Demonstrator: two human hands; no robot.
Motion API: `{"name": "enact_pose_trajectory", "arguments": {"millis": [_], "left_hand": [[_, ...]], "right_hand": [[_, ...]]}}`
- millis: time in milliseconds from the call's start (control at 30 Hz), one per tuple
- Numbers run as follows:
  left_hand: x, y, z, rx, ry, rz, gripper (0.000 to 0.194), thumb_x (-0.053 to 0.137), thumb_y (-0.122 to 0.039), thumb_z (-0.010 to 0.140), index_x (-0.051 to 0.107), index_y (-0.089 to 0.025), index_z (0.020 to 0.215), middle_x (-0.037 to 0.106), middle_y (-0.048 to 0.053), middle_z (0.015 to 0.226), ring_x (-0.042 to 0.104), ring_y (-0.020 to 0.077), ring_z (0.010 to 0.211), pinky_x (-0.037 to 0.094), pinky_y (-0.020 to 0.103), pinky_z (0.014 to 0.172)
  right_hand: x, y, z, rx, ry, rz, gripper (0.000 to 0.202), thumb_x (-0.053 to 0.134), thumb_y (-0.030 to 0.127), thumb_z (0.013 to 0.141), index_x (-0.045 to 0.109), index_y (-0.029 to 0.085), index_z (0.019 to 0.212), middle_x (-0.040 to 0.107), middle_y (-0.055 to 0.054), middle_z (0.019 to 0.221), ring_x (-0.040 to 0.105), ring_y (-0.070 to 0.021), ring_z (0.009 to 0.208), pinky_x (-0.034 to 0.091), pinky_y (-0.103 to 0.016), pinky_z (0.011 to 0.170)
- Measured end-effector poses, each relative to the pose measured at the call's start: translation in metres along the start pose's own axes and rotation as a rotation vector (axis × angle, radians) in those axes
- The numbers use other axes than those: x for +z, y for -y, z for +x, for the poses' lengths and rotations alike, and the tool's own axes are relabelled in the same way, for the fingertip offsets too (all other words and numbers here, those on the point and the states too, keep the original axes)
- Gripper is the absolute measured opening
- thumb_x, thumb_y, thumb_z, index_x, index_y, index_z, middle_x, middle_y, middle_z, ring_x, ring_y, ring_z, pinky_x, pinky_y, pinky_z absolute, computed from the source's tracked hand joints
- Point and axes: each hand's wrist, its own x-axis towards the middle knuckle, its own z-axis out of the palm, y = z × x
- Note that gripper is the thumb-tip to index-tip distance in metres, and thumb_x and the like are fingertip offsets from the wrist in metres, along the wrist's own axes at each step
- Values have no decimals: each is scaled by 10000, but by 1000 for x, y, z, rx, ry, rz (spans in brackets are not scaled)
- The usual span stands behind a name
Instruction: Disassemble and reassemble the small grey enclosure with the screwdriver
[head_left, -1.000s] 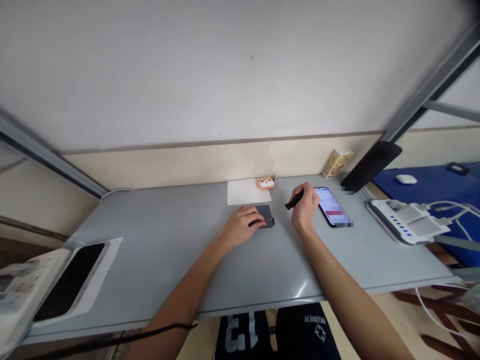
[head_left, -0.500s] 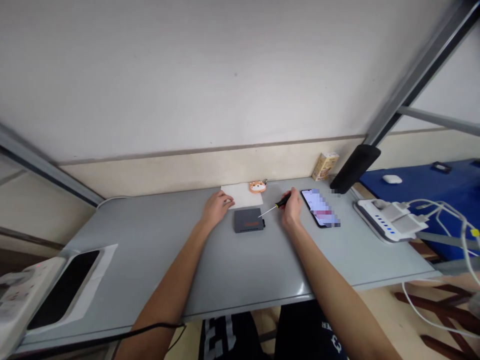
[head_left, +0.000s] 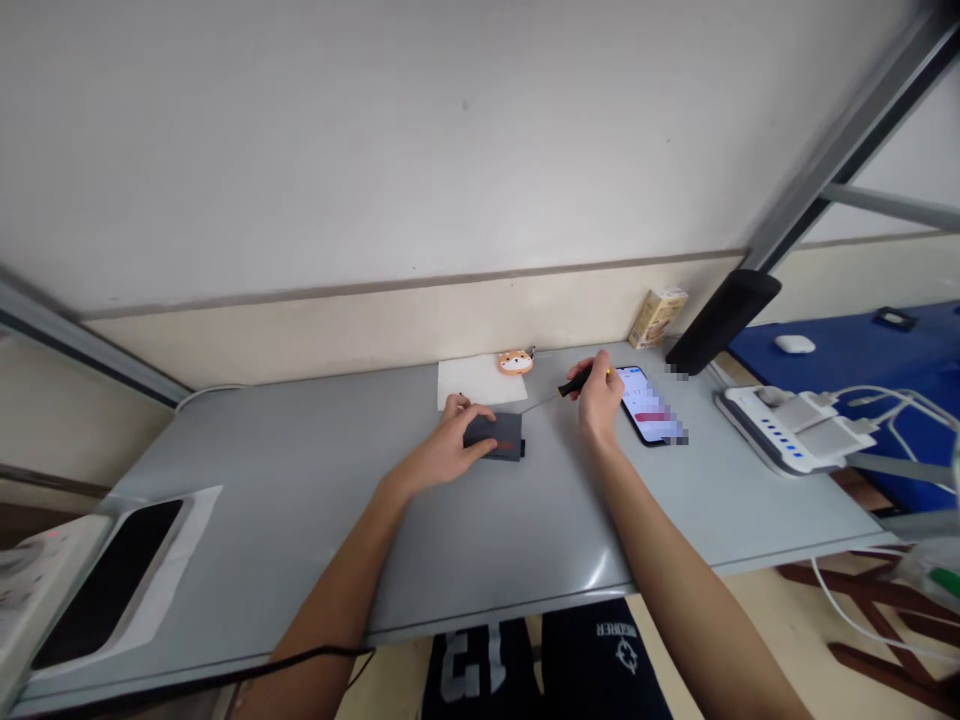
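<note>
A small dark grey metal box (head_left: 504, 428) with reddish lettering and a row of slots along its near side lies flat on the desk. My left hand (head_left: 450, 440) has come over its left part, with the thumb at the near side and the index finger along the far edge. A tiny dark thing shows by the curled fingers of that hand, too small to name. My right hand (head_left: 598, 395) is closed round the black and yellow handle of a screwdriver (head_left: 574, 383). Its thin shaft points left, and the tip is close to the box's far right corner; contact cannot be made out.
Behind the box lies white paper (head_left: 476, 378) beside an orange animal-face case (head_left: 516, 362). A lit phone (head_left: 649, 405), a small carton (head_left: 658, 317), a black cylinder (head_left: 724, 320) and a power strip (head_left: 780, 430) stand rightward. A dark phone (head_left: 112, 580) lies at left.
My left hand has moved from the paper's edge onto the box. The right hand, with the screwdriver, has shifted slightly right. The view has turned a little.
</note>
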Motion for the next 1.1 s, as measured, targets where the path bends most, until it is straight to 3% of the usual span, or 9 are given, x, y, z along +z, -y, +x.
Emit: {"name": "enact_pose_trajectory", "arguments": {"millis": [133,233,367,500,867,1100], "left_hand": [[-26,17,0,22,137,-129,319,689,-260,891,635,-297,1204,522,56,1231,618,195,1073,532,394,1008],[-32,29,2,47,169,-236,299,601,-219,918,634,-289,1208,606,57,1242,615,219,1178,504,406,1046],[-20,37,9,5,87,-344,275,500,-176,905,645,-248,1128,678,60,1167,678,208,1040,560,359,877],[-9,35,12,-14,0,-321,294,449,-140,882,673,-226,1051,705,54,1090,689,181,876,551,315,736],[3,26,14,5,-143,-245,258,436,-142,919,684,-198,962,736,51,1016,683,192,972,524,358,912],[7,18,15,88,-205,-170,291,410,-82,928,682,-185,910,716,41,966,663,170,933,514,331,905]], "right_hand": [[2,3,-10,-137,73,-109,551,426,655,971,572,204,691,614,-9,618,516,-122,535,395,-246,481],[6,5,-22,-200,193,-184,567,424,636,986,587,202,660,627,-17,635,523,-125,563,415,-250,536],[11,8,-38,-234,338,-191,527,413,616,1001,612,207,736,680,-20,680,559,-129,584,437,-253,587],[13,9,-47,-240,381,-202,517,409,607,1008,620,204,763,703,-27,727,589,-124,585,450,-253,595],[13,10,-47,-258,360,-148,492,420,593,1011,566,218,729,650,-4,641,587,-134,566,450,-270,586],[12,10,-47,-273,360,-171,484,416,560,1024,555,222,705,647,-2,621,561,-132,542,435,-275,579]]}}
